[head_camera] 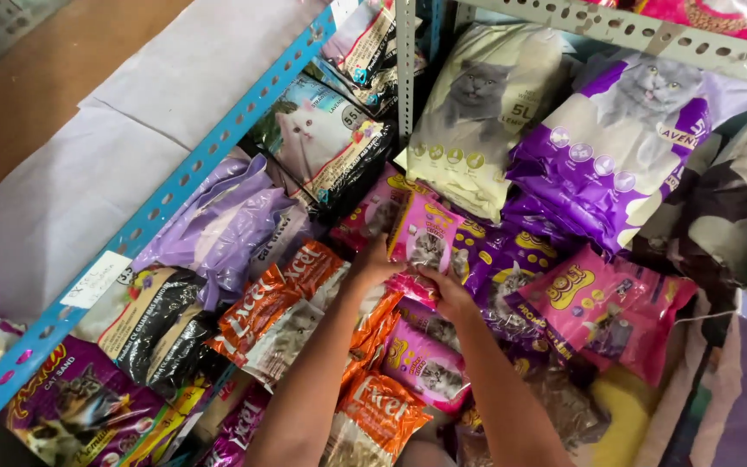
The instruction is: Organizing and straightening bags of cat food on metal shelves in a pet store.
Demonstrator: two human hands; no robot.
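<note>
Both my hands reach into a pile of pet food bags under a shelf. My left hand (375,265) and my right hand (448,292) grip the lower edge of a small pink bag (425,240) with a cat picture, holding it upright. Another pink bag (425,367) lies flat just below, between my forearms. Orange bags (274,303) lie to the left of my left arm, and one orange bag (378,413) rests under it. Purple bags (503,268) sit right behind the held bag.
A blue perforated shelf rail (175,195) runs diagonally at left, a grey metal upright (405,60) stands at top centre. Large cat litter bags, purple (624,147), pale (477,112) and black (326,143), lean at the back. Pink bags (603,307) lie at right.
</note>
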